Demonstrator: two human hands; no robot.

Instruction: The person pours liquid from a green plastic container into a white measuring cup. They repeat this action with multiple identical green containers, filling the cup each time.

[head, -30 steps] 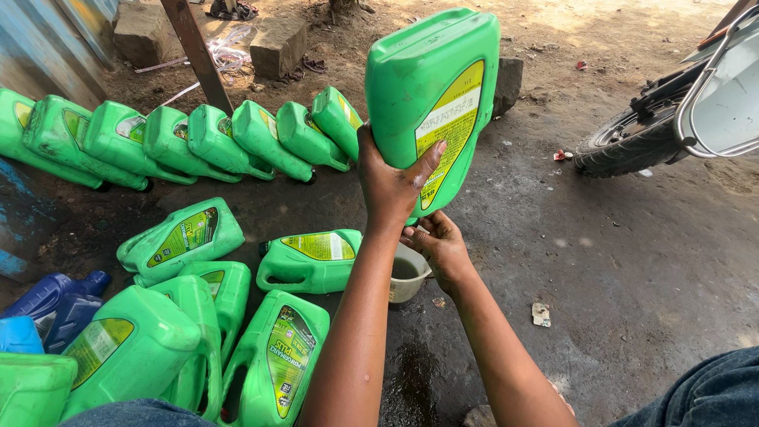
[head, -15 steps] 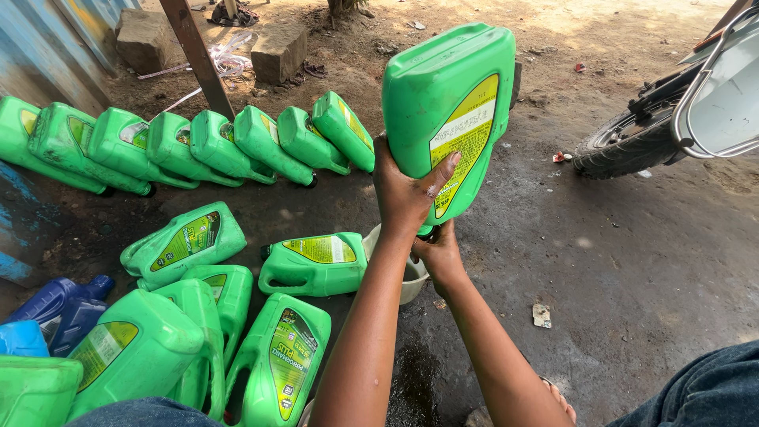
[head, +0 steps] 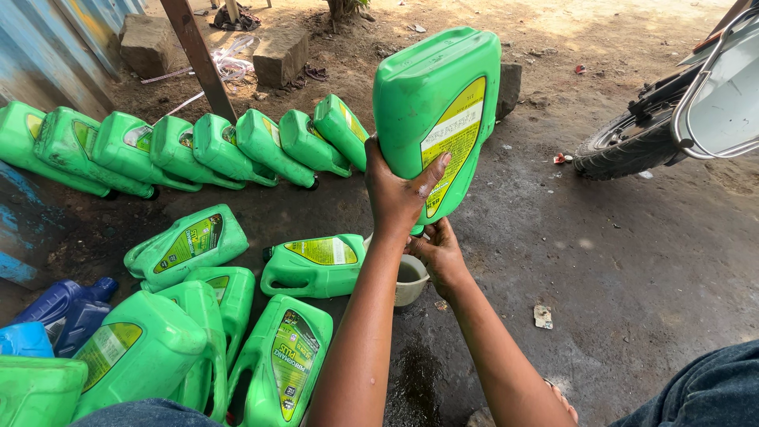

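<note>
At the far left, a corrugated blue-painted metal wall (head: 47,47) runs back along the dirt, and against its foot leans a row of green plastic jugs (head: 198,146), seven or so, tilted and touching one another. In the bottom left corner lie dark blue plastic bottles (head: 59,312), and beside them a cluster of green plastic jugs with yellow labels (head: 190,348) lies on its sides, smooth and glossy, with moulded handles. A rusty slanted metal post (head: 198,55) stands behind the leaning row, with rough stone blocks (head: 277,51) near it.

Towards the middle, one green jug lying flat with a yellow label (head: 316,265) rests just beside a small off-white plastic cup (head: 411,281) holding dark liquid. The cup stands on dark, oil-stained ground (head: 601,261), with a wet patch below it.

Above the cup, the large green plastic jug with a yellow and white label (head: 435,111) is held upside down, its mouth pointing down at the cup. The left hand (head: 399,198) is clamped round the jug's lower side, thumb across the label. The right hand (head: 439,253) is closed round the neck at the bottom, right over the cup, so the mouth itself is hidden.

At the right, a black rubber motorbike tyre (head: 632,142) and a curved pale mudguard (head: 723,87) stand well apart from the jugs. A scrap of paper (head: 542,316) lies on the ground, and blue denim cloth (head: 704,391) fills the bottom right corner.
</note>
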